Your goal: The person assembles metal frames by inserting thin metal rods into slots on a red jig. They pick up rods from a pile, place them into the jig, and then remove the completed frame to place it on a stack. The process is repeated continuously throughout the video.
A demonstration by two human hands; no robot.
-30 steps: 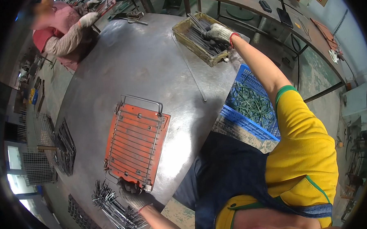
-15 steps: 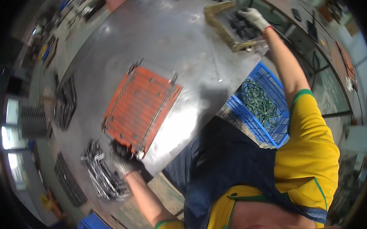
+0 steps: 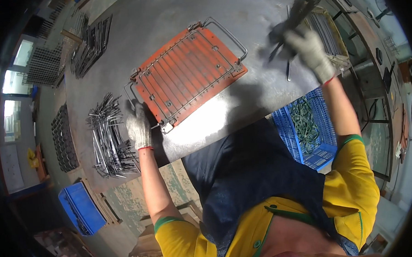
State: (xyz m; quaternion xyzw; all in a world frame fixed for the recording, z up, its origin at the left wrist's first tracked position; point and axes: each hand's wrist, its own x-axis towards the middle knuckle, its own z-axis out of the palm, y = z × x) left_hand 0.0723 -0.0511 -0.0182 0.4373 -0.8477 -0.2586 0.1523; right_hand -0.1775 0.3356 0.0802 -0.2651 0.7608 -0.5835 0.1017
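Note:
An orange-red flat jig (image 3: pixel 192 76) lies tilted on the metal table, with a grid of thin metal rods set on it and wire loops at two ends. At its lower left corner is my left hand (image 3: pixel 139 129), in a pale work glove, fingers closed beside a wire loop; what they hold is hidden. My right hand (image 3: pixel 310 52), also gloved, grips a bunch of dark metal strips (image 3: pixel 297 19) above the table's right side, smeared by motion. One thin strip (image 3: pixel 289 69) is seen just below that bunch.
A pile of metal rods (image 3: pixel 107 137) lies left of the jig, bent wire frames (image 3: pixel 92 44) beyond it. A worn tray (image 3: pixel 343 60) with strips sits at the table's right edge. Below it is a blue basket (image 3: pixel 326 153) of green cord. A blue bin (image 3: pixel 83 207) stands lower left.
My right hand has lifted a bunch of dark strips out of the tray and moved left over the table. My left hand stays by the jig's corner. The whole view has shifted and turned.

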